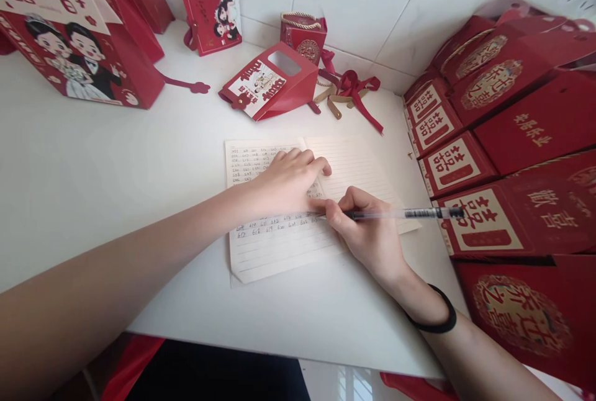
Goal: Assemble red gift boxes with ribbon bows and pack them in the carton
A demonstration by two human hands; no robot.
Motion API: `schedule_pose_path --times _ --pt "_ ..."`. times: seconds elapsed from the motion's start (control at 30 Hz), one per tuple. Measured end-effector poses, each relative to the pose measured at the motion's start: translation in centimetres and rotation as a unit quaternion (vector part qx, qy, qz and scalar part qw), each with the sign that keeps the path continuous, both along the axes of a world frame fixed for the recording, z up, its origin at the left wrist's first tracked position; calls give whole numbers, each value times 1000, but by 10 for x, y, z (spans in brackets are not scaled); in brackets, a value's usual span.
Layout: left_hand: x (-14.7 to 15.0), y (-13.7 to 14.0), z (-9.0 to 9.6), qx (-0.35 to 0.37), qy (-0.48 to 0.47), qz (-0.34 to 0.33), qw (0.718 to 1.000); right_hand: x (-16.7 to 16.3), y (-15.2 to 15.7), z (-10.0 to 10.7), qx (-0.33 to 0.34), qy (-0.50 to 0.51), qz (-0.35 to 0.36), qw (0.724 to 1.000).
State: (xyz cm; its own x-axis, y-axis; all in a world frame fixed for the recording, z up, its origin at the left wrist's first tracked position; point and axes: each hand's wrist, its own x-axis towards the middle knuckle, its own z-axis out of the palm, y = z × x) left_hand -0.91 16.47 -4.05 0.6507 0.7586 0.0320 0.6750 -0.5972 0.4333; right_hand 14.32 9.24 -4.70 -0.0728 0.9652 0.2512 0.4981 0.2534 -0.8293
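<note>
A lined notebook [274,258] lies spread on the white table, its left page filled with rows of handwritten numbers and its right page blank where it shows. My left hand [293,180] rests across the middle of the notebook, palm down, fingers loosely bent and holding nothing. In my right hand [372,233] is a clear-barrelled pen [405,213] with a dark cap end pointing right. The pen's tip is near the end of a number row, close to my left thumb; the right fingertips partly hide it. A black band [440,311] circles my right wrist.
Red gift boxes [465,165] stand stacked along the right edge. A tilted red box [279,81], ribbons [356,94] and a small rope-handled bag [303,35] sit behind the notebook. A large red box [93,47] stands back left, a smaller card-like box [212,13] against the tiled wall.
</note>
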Motion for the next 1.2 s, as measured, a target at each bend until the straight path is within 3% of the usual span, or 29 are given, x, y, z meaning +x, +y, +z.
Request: schedule_pose_path --times 0.13,0.73,0.83,0.9,1.0,1.1,1.2 --pt "0 0 -1 0 -7 2 1000 0 0 1 16 0 -56 998" --pt "0 1 -4 1 -12 -2 1000 -3 -1 1 -9 5 -53 999" --pt "-1 1 -3 -6 -21 -3 1000 0 -1 4 -55 112 -62 990" --pt "-2 1 -1 -16 -20 -3 1000 4 1 7 -83 241 -87 963" --pt "-3 -1 1 -22 -16 -5 1000 14 8 12 -64 369 -125 919" --pt "-3 -5 1 -25 -19 2 1000 26 18 10 -37 387 -151 909" --pt "-6 -5 -1 -61 -81 32 994 36 28 -1 -33 351 -171 920"
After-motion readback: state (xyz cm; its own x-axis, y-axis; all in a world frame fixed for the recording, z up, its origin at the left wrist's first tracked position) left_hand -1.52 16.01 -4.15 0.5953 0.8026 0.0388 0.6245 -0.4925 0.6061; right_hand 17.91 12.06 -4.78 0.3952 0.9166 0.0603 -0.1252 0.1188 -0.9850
